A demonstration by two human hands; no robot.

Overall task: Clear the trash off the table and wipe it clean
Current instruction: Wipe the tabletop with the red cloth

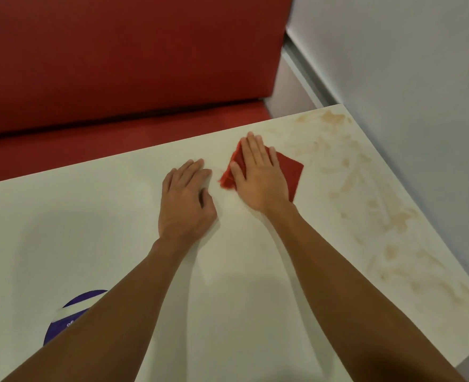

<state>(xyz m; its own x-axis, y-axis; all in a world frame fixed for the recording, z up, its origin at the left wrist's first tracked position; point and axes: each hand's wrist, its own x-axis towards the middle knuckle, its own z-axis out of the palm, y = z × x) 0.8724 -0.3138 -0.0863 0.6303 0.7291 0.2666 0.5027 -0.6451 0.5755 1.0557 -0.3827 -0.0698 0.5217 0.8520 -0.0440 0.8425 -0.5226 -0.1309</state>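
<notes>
**Wiping a messy table**

The right hand [260, 175] lies flat on a red cloth [289, 172]. Its fingers are straight and close together. It presses the cloth down on the table [90, 230] and does not grip it. The left hand [185, 201] rests flat on the bare table just beside the cloth, with its fingers stretched out. It holds nothing.

What could go wrong? The brown smears [365, 188] run all down the right side of the table, from the far corner to the near edge. The cloth sits just left of them. A flat hand can slip off a cloth, so the cloth may bunch up or get left behind on a hard push. The smears look thin and dried on, I think, so one light wipe may only spread them around. A push too far right could send the cloth off the edge by the wall [407, 64]. The cloth also has loose threads at its left corner, and they might drop bits on the clean part.

The table is white and smooth, and the left part looks clean. I see no trash on it. A purple thing [70, 312] peeks out from under the left arm, and I cannot tell what it is. Behind the table is a red bench [117, 64]. The wall on the right is plain grey.
</notes>
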